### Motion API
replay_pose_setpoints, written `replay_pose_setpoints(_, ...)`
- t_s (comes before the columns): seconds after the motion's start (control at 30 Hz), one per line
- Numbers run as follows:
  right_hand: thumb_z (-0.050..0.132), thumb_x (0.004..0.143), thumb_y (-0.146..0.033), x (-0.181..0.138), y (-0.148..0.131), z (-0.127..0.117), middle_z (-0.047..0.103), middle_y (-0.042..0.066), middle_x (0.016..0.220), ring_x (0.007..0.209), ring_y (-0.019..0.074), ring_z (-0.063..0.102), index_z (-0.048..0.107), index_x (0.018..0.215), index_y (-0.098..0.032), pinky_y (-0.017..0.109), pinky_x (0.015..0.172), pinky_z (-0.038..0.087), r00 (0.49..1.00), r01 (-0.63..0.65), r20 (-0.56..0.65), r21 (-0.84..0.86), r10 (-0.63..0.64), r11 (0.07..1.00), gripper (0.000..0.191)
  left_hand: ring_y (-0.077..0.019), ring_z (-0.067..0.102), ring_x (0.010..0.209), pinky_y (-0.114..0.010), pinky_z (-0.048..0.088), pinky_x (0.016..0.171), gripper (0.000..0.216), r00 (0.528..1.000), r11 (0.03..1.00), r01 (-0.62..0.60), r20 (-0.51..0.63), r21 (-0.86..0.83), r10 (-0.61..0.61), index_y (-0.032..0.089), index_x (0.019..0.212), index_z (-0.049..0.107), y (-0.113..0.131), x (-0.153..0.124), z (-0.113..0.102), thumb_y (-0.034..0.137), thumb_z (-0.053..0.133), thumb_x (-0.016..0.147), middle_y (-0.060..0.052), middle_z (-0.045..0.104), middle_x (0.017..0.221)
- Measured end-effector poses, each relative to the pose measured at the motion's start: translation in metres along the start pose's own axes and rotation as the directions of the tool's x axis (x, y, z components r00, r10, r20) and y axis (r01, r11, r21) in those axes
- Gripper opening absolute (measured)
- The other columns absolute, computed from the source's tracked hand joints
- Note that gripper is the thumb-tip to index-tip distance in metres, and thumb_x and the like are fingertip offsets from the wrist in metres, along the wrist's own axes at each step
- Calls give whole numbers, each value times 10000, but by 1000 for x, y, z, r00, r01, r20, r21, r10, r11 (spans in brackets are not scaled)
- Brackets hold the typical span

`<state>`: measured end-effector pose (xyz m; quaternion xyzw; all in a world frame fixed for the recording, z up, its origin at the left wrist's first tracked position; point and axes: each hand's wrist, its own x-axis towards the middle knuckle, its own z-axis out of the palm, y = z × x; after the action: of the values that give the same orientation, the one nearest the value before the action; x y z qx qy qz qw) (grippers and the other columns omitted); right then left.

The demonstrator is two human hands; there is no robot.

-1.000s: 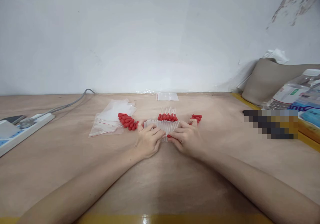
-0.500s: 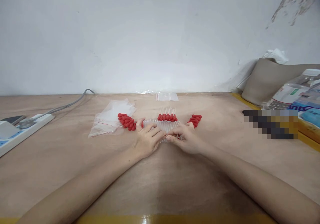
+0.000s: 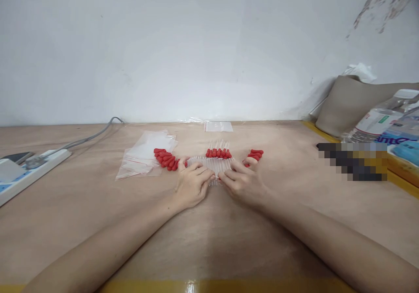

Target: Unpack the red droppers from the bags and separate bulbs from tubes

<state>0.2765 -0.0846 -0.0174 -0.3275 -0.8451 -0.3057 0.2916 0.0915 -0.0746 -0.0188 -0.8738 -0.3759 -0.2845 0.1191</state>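
A row of clear glass tubes [image 3: 209,164] lies side by side in the middle of the table. My left hand [image 3: 194,182] rests over its left part, thumb and fingers closed at the near end of a tube. My right hand [image 3: 244,182] lies over the right part, fingertips bent down close to the left ones; what they pinch is hidden. Just behind the row are several glass droppers [image 3: 218,152] with red bulbs, tips pointing away. Loose red rubber bulbs [image 3: 166,158] lie in a curved row beside my left hand, and more red bulbs [image 3: 255,155] by my right.
Clear zip bags [image 3: 144,153] are piled at the left, and one small bag [image 3: 218,127] lies near the wall. A white power strip [image 3: 36,171] with a grey cable is at far left. At right stand a plastic bottle [image 3: 376,123] and a yellow-edged box [image 3: 404,171].
My right hand has turned so that its fingers curl down over the tubes, hiding its thumb. My left hand stays nearly in place.
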Motion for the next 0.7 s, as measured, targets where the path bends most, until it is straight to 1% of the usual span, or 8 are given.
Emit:
replay_pose_setpoints(0.1, 471, 817, -121, -6, 3, 5, 566, -53, 574, 706, 99, 471, 605, 774, -208, 315, 709, 177, 972, 120, -179, -176, -152, 977, 166, -138, 502, 753, -408, 183, 902, 258, 997, 996, 59, 55, -62, -56, 191, 734, 560, 0, 2, -3, 250, 366, 895, 26, 636, 724)
replay_pose_setpoints(0.3, 564, 782, -182, -8, 14, 4, 635, -111, 671, 700, 59, 528, 649, 830, -295, 301, 692, 180, 898, 150, -361, -288, -253, 946, 149, -133, 496, 739, -383, 196, 880, 311, 991, 990, 79, 112, -117, -66, 179, 712, 534, 0, 4, -10, 266, 313, 913, 21, 633, 741)
replay_pose_setpoints(0.4, 603, 750, -180, -6, 17, 1, 647, -123, 702, 667, 54, 526, 660, 792, -300, 296, 672, 190, 865, 163, -405, -333, -297, 929, 140, -134, 495, 718, -378, 211, 851, 304, 993, 992, 65, 104, -107, -54, 179, 721, 528, 1, 4, -10, 267, 310, 912, 17, 625, 728)
replay_pose_setpoints(0.5, 602, 750, -144, -8, 22, -2, 647, -133, 721, 668, 56, 529, 654, 760, -319, 292, 648, 197, 857, 173, -417, -321, -303, 931, 182, -134, 501, 703, -368, 232, 819, 317, 991, 988, 91, 110, -125, -77, 180, 704, 527, -2, 3, -9, 269, 304, 913, 22, 615, 706)
replay_pose_setpoints(0.53, 600, 754, -136, -10, 25, -2, 646, -137, 718, 669, 57, 531, 648, 741, -325, 290, 642, 201, 856, 158, -428, -315, -289, 936, 195, -135, 504, 697, -365, 240, 808, 332, 988, 983, 127, 106, -131, -114, 181, 693, 529, -5, 3, -8, 272, 299, 914, 23, 611, 693)
replay_pose_setpoints(0.6, 591, 770, -155, -14, 36, -1, 649, -135, 714, 659, 65, 534, 639, 724, -332, 287, 630, 213, 892, 68, -414, -276, -183, 959, 190, -140, 511, 681, -356, 265, 778, 358, 970, 963, 237, 79, -131, -228, 183, 685, 538, -13, 1, -8, 283, 284, 917, 20, 600, 667)
replay_pose_setpoints(0.67, 568, 796, -217, -17, 52, 4, 657, -98, 719, 629, 77, 534, 649, 768, -327, 288, 619, 239, 952, -105, -302, -170, 50, 980, 139, -148, 517, 679, -335, 304, 732, 357, 944, 934, 331, 46, -133, -328, 187, 721, 554, -21, 1, -9, 297, 277, 917, 9, 596, 687)
replay_pose_setpoints(0.7, 554, 803, -241, -19, 61, 7, 659, -63, 719, 607, 84, 527, 659, 795, -309, 291, 614, 261, 959, -194, -225, -80, 172, 978, 125, -153, 522, 697, -320, 326, 709, 340, 937, 926, 350, 40, -140, -348, 188, 769, 563, -24, 0, -9, 299, 277, 915, -1, 598, 731)
